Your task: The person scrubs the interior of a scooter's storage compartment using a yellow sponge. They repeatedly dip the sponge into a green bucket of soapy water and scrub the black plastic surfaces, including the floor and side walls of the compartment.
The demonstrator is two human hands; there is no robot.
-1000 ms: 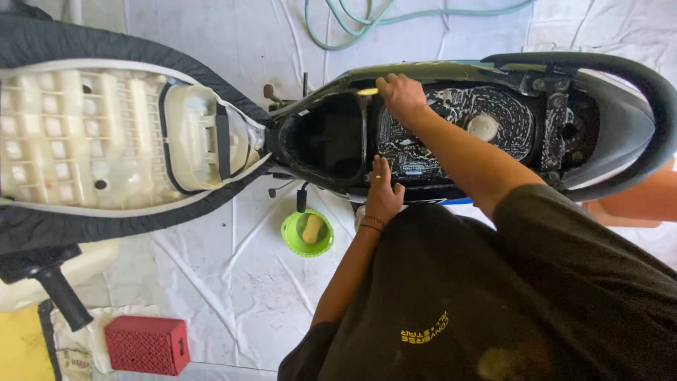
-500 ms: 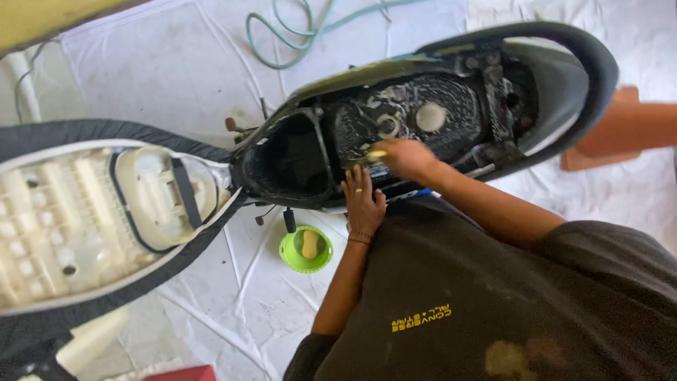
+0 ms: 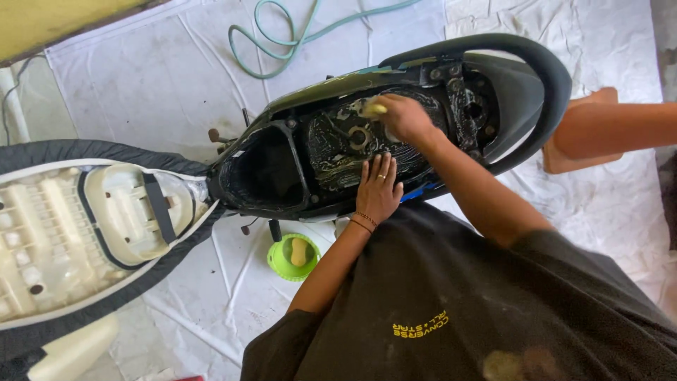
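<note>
Sponge [image 3: 300, 251] sits in green bowl [image 3: 293, 258] near left hand [image 3: 379, 189].

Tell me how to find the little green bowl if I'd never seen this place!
Find the black scooter with its seat flipped open, standing on the white sheet. Look at the sheet right beside it, near the person's left hand. The green bowl sits there: small, round, bright lime, with a yellowish sponge-like lump inside, the only green thing besides the pale hose.

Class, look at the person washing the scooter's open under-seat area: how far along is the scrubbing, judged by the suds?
Done: suds cover the middle of the under-seat tray. In hand: the right hand rubs a yellow sponge there, while the left hand braces on the edge. Left: the deep front compartment looks dark and unsoaped, and nothing looks rinsed.
</note>
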